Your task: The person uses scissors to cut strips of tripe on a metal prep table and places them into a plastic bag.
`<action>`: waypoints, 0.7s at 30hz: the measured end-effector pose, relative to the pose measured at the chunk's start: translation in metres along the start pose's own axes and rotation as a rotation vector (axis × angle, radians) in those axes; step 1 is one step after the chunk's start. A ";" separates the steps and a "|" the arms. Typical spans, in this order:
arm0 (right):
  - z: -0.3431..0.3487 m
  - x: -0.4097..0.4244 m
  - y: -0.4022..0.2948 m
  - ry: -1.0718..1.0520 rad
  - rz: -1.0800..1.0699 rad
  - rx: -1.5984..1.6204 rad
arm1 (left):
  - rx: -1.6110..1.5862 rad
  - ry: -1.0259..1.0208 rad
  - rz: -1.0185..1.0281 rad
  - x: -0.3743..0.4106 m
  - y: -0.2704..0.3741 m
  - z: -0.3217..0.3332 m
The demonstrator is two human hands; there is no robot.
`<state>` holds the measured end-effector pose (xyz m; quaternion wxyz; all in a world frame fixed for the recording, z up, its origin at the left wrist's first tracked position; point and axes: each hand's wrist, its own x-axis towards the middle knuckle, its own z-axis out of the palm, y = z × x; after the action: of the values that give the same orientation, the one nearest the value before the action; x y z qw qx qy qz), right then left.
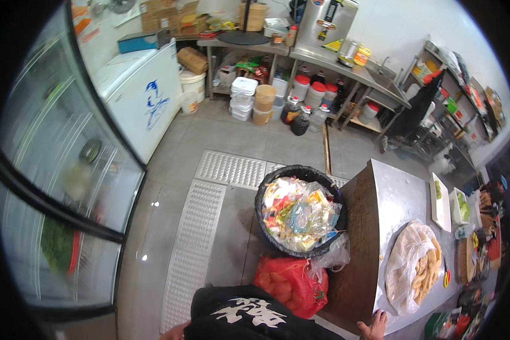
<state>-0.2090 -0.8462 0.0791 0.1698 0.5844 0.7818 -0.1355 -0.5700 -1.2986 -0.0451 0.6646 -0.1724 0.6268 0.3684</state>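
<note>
My right hand [374, 326] rests on the near corner of a stainless steel table [397, 187], with nothing held in it. Beyond the fingertips, a clear plastic bag of pale, folded food pieces [426, 272] lies on the tabletop. A pair of scissors [446, 274] with red and yellow handles is to the right of the bag. At the bottom edge only a bit of my left hand or forearm [175, 331] shows beside my dark shirt, too cut off to read. Before me stands a black-lined bin [261, 229] heaped with food scraps and plastic wrap.
A red mesh sack [289, 284] leans between the bin and my body. Glass-doored refrigerator [131, 204] and chest freezer [153, 106] line the left. Tubs [243, 100] and jugs [301, 123] stand under the back counters. White trays [440, 212] of green vegetables sit on the table.
</note>
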 end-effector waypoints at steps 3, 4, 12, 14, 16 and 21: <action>0.030 0.010 0.001 0.309 0.096 -0.161 | -0.012 -0.033 -0.015 0.029 0.055 -0.038; 0.021 0.020 -0.016 0.136 0.225 -0.108 | -0.032 -0.023 -0.023 0.036 0.070 -0.051; 0.108 0.042 -0.187 -0.357 0.446 0.408 | -0.046 -0.154 -0.049 0.160 0.239 -0.184; 0.140 0.035 -0.253 -0.559 0.429 0.544 | -0.072 -0.304 -0.101 0.214 0.270 -0.238; 0.139 0.030 -0.303 -0.648 0.445 0.639 | 0.002 -0.215 0.021 0.193 0.358 -0.249; 0.111 0.028 -0.359 -0.657 0.487 0.700 | 0.275 -0.005 0.376 0.182 0.604 -0.219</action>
<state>-0.5492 -0.9679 -0.0286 0.2270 0.6972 0.4374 -0.5206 -1.1614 -0.9956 -0.1126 0.6030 0.0404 0.6906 0.3973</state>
